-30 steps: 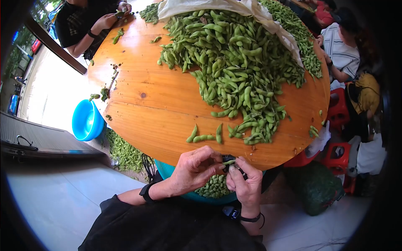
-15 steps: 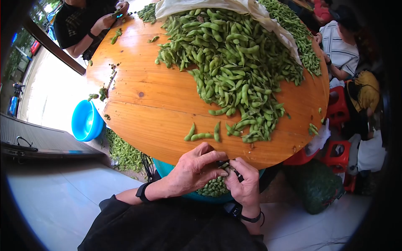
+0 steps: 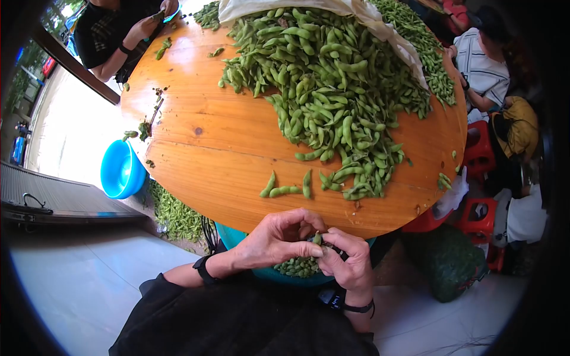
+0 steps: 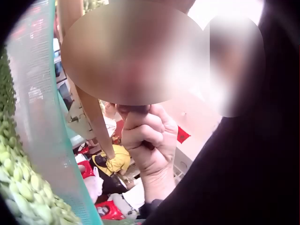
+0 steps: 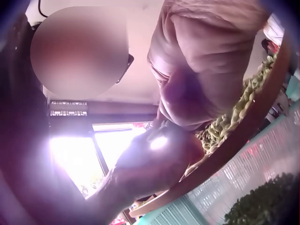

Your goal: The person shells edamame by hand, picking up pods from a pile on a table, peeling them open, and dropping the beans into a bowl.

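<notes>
Pinching a green pod (image 3: pixel 317 238) over the basket (image 3: pixel 229 237)

Head view: at lower centre, left hand (image 3: pixel 279 237) and right hand (image 3: pixel 351 261) grip the small, smooth pod by the fingertips, probably for control, the basket beneath likely catching drops. Left wrist view: plump, pale beans (image 4: pixel 23 183), lower left. Right wrist view: pod hidden.

To my left I see a bright blue basin (image 3: pixel 122 171). Red stools (image 3: pixel 484 155) stand to my right, near a dark green bag (image 3: pixel 449 264).
</notes>
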Demonstrator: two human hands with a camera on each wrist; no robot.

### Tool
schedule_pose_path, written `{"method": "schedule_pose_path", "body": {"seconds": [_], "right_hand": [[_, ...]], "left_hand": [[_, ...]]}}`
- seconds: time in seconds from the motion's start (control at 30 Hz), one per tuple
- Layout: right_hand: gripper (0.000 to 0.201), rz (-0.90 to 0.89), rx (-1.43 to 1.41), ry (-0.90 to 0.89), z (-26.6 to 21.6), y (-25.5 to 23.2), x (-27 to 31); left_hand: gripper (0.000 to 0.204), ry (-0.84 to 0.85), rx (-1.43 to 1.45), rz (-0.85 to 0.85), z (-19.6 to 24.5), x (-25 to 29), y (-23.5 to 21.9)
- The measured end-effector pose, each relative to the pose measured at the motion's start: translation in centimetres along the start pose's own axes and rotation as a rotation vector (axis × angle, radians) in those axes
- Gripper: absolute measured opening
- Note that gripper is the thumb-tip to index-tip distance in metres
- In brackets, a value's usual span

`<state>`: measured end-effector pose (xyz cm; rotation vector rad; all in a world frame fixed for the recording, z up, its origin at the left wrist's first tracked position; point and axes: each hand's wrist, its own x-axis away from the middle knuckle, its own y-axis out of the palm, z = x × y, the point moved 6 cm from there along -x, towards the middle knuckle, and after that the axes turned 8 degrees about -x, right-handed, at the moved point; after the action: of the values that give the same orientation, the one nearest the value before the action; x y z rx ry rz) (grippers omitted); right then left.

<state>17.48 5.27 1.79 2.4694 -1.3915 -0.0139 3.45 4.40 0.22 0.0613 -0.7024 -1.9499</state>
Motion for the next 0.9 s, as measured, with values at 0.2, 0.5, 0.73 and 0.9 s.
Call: {"method": "schedule_pose_path", "body": {"seconds": [0.2,0.5,0.73,0.9], "right_hand": [[0.015,0.12,0.558,-0.276,-1.7,0.6,0.2],[0.017,0.222,0.72,-0.343,-2.2,1.3,0.3],[0.025,0.461,1.031,-0.509,-0.6,3.4,0.5],[0.024,0.555,1.162,-0.586,-0.7,4.7,0.9]], "left_hand": [[0.023,0.292,-0.778,0.222,1.8,0.6,-0.4],[0.015,0.377,-0.929,0.18,2.2,0.8,-0.7],[0.027,0.087,-0.311,0.246,-0.2,-0.2,-0.4],[0.03,0.194,-0.187,0.314,-0.9,-0.2,-0.5]]}}
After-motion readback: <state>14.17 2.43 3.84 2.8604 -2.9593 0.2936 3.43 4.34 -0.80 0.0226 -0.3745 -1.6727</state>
